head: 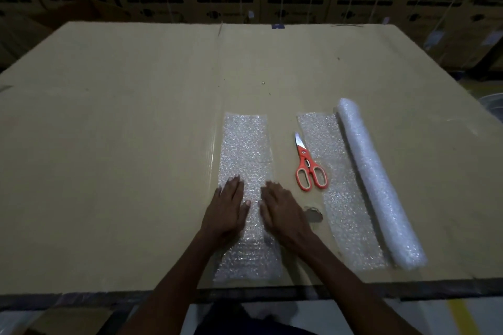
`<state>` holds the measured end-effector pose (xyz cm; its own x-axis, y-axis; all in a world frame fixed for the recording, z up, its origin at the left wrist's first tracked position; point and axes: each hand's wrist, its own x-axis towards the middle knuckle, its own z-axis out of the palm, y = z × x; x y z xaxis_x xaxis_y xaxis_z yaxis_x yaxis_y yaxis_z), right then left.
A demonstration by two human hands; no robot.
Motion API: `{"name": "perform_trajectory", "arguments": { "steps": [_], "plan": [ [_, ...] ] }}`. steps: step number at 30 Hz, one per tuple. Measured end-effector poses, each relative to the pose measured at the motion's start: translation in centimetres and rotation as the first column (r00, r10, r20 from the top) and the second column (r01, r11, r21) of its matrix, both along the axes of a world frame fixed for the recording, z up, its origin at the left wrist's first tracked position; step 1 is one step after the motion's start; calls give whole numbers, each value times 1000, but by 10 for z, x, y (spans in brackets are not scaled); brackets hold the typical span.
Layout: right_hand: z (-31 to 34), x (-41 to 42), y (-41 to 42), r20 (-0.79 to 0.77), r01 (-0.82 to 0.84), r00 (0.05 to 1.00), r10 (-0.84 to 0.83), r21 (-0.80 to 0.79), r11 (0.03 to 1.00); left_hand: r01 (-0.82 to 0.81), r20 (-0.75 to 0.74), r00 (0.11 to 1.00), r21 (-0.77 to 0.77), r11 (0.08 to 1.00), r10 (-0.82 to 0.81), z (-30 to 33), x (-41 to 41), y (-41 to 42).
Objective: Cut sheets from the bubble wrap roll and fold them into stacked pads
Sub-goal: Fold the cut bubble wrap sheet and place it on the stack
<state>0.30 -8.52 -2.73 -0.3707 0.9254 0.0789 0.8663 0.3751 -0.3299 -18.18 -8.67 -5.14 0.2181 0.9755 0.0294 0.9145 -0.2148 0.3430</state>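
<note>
Cardboard tabletop (pixel 109 144), flat hands (pixel 226 209) pressing bubble wrap sheet (pixel 245 144) near front edge

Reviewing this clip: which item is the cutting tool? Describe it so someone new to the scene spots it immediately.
Start at the big cardboard tabletop and find the bubble wrap roll lying along its right side. Just left of the roll, partly on its unrolled sheet, lie the scissors, right of both hands. They are the only coloured thing there: orange handles, blades closed, pointing away from the person.

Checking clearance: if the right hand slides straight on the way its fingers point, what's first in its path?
Just more of the cut bubble wrap sheet under the right hand; the scissors lie off to its right. Beyond the sheet, bare cardboard.
</note>
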Motion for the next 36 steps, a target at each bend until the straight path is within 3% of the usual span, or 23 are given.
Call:
{"name": "perform_trajectory", "arguments": {
  "steps": [5, 13, 18, 26, 29, 33, 36],
  "plan": [
    [-9, -42, 12, 172, 2, 985, 11, -78, 997, 32, -22, 999, 16, 999, -32, -3, -43, 26],
    [-12, -104, 33, 197, 44, 980, -16, -138, 989, 94, -109, 990, 30, 995, -90, -8, -135, 51],
    [-11, -105, 30, 208, 63, 978, -31, -150, 987, 160, -102, 983, 90, 983, -151, -13, -152, 51],
    [2, -105, 27, 125, 40, 992, -14, -206, 978, 91, -87, 991, -106, 990, -101, 4, -145, 50],
    [18, -102, 15, -29, 26, 999, -29, -101, 995, 108, -62, 992, -77, 991, -112, 12, -146, 32],
    [20, -87, -20, -131, -164, 969, 211, 302, 939, 182, 93, 977, 93, 979, -190, 4, -151, -4],
    [17, -71, -47, -138, -255, 944, 301, 277, 926, 171, 170, 957, 321, 932, -235, -2, -147, -40]
  ]
}}
